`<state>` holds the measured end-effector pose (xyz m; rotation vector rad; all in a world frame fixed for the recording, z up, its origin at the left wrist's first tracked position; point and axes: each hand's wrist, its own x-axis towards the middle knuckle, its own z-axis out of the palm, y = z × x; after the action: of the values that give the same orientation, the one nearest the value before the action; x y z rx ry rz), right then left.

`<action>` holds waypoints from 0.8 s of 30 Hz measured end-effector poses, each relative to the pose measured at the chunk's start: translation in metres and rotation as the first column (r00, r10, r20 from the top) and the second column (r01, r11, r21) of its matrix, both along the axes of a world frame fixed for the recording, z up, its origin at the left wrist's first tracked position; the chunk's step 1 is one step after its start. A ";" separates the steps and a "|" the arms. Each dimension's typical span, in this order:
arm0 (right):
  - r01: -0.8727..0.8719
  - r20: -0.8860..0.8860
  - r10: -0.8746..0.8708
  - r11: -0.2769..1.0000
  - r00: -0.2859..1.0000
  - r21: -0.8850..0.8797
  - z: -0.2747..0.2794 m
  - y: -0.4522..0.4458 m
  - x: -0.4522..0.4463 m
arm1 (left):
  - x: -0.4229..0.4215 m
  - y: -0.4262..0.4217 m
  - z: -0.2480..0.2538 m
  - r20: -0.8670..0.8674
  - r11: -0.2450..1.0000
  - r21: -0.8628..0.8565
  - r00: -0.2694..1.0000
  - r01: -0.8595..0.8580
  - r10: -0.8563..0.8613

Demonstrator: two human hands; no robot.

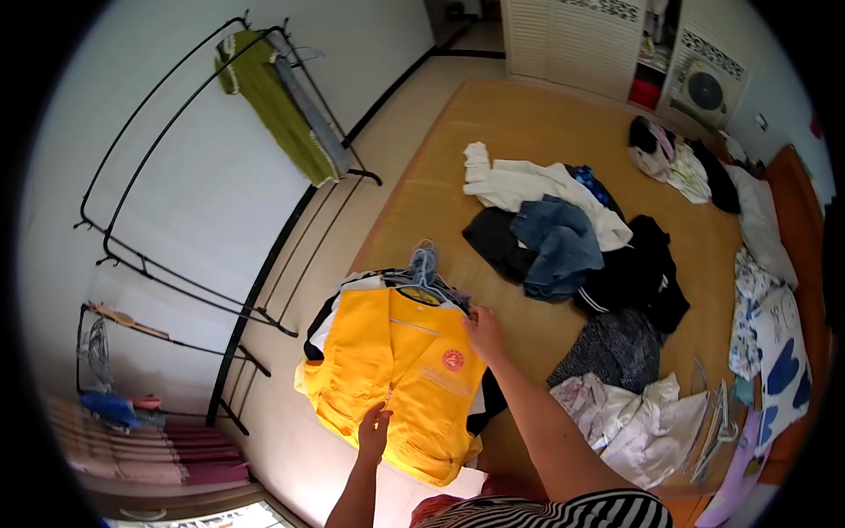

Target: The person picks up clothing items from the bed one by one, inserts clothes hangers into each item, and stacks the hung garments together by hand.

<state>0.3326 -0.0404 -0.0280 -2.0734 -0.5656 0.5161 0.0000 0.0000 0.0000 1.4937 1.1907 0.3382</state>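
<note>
A yellow jacket (352,339) with a round red emblem lies front up on a pile of clothes at the near edge of the bed. Blue hangers (424,264) stick out at its collar. With its fingers pinched at the lower front opening, near the zipper, is my left hand (373,434). At the shoulder on the right side, my right hand (484,334) is closed on the jacket's edge; its fingertips are partly hidden. White and black garments show from under the jacket.
Jeans (558,242), a white top (550,187) and dark clothes lie heaped on the bed mat (493,114). Loose hangers (715,431) lie at the right, by a pillow (782,352). A black clothes rack (145,167) with a green dress (277,106) stands left.
</note>
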 end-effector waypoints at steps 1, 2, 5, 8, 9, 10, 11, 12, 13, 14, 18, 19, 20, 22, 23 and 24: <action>0.019 0.033 -0.019 1.000 0.999 0.017 -0.004 -0.006 -0.001 | 0.000 -0.008 -0.002 -0.001 0.999 -0.022 1.000 0.029 -0.029; 0.037 0.068 -0.039 0.999 0.997 0.033 -0.007 -0.012 -0.001 | 0.000 -0.014 -0.006 0.030 0.998 -0.043 0.998 0.054 -0.052; 0.078 0.122 -0.086 0.995 0.989 0.068 -0.009 -0.029 0.004 | 0.013 -0.012 0.003 0.037 0.986 0.030 0.985 0.165 -0.166; 0.149 0.143 -0.159 0.986 0.977 0.077 -0.041 -0.103 -0.017 | 0.003 -0.038 0.009 0.056 0.977 0.017 0.975 0.214 -0.215; 0.164 0.145 -0.178 0.981 0.973 0.100 -0.053 -0.123 -0.023 | 0.003 -0.039 0.013 0.043 0.970 0.039 0.970 0.239 -0.241; 0.212 0.185 -0.231 0.970 0.955 0.117 -0.059 -0.150 -0.038 | -0.003 -0.046 0.020 0.026 0.966 0.026 0.966 0.256 -0.257; 0.239 0.192 -0.257 0.964 0.947 0.113 -0.066 -0.174 -0.049 | -0.006 -0.047 0.022 0.045 0.963 0.026 0.962 0.267 -0.268; 0.286 0.189 -0.290 0.957 0.938 0.053 -0.064 -0.198 -0.057 | -0.008 -0.048 0.023 0.065 0.956 0.054 0.954 0.289 -0.292; 0.331 0.177 -0.322 0.944 0.930 -0.018 -0.061 -0.225 -0.075 | -0.016 -0.054 0.029 0.074 0.948 0.071 0.946 0.309 -0.314; 0.357 0.187 -0.347 0.934 0.919 -0.021 -0.061 -0.244 -0.088 | -0.020 -0.055 0.032 0.075 0.953 0.057 0.950 0.299 -0.303; 0.474 0.123 -0.461 0.872 0.879 -0.121 -0.056 -0.321 -0.129 | -0.041 -0.072 0.021 0.155 0.957 -0.064 0.951 0.281 -0.269; 0.488 0.115 -0.475 0.860 0.872 -0.147 -0.054 -0.336 -0.144 | -0.048 -0.078 0.017 0.154 0.951 -0.075 0.945 0.301 -0.287; 0.523 0.038 -0.523 0.840 0.851 -0.142 -0.053 -0.349 -0.155 | -0.052 -0.085 0.011 0.157 0.948 -0.095 0.945 0.305 -0.288; 0.535 0.036 -0.537 0.828 0.843 -0.167 -0.051 -0.373 -0.178 | -0.062 -0.103 0.007 0.140 0.933 -0.135 0.939 0.334 -0.316; 0.536 0.035 -0.538 0.827 0.842 -0.170 -0.049 -0.383 -0.184 | -0.064 -0.113 0.006 0.141 0.926 -0.145 0.933 0.349 -0.330; 0.550 0.040 -0.552 0.817 0.833 -0.171 -0.053 -0.392 -0.189 | -0.063 -0.123 0.005 0.163 0.919 -0.178 0.931 0.353 -0.326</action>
<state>0.1436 -0.4328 -0.0810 -2.2691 0.1133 0.2362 -0.0630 -0.1229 0.0050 1.4419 0.8148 0.0716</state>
